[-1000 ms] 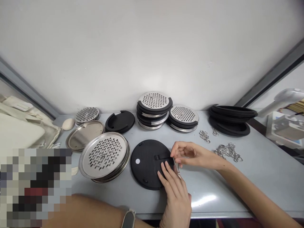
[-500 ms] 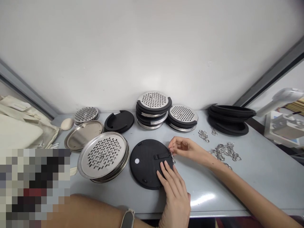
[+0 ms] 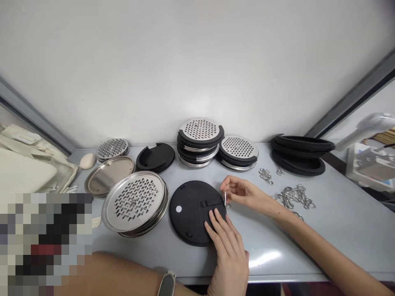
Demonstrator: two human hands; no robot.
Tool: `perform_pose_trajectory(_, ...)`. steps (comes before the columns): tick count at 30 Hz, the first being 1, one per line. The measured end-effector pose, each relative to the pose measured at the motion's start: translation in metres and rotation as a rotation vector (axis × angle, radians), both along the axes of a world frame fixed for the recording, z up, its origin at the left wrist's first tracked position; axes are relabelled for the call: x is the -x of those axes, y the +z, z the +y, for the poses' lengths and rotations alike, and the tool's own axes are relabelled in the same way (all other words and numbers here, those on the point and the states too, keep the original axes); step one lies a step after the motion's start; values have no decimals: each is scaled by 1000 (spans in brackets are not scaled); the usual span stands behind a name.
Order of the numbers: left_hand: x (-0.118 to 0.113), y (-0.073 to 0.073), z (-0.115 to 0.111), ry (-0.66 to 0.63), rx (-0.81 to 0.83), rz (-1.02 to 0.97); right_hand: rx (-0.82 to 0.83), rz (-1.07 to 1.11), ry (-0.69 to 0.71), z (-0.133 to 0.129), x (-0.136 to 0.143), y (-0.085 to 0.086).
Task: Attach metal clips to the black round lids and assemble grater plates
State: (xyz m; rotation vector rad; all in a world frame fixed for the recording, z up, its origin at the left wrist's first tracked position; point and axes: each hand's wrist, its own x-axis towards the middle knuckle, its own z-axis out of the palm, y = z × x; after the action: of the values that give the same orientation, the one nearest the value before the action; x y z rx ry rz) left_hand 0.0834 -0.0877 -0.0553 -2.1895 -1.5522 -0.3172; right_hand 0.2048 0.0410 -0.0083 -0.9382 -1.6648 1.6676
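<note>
Between metal plates (image 3: 132,202) and loose clips (image 3: 289,196), left hand (image 3: 227,250) lies flat on disc (image 3: 191,218), right (image 3: 243,193) pinching clip (image 3: 225,198).

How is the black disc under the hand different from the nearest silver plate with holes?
The black disc has a white dot; the silver plate has many holes. The black disc lies on the table; the silver plate tops a stack. Both look round.
</note>
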Motion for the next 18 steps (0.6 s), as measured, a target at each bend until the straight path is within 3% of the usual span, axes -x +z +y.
perform_pose_trajectory(12, -3, -2, 0, 32, -3, 12, 44, -51, -49, 0, 6, 0)
perform_pose_trajectory(18, 1, 2, 0, -18, 13, 36, 35, -38, -82, 1, 6, -5)
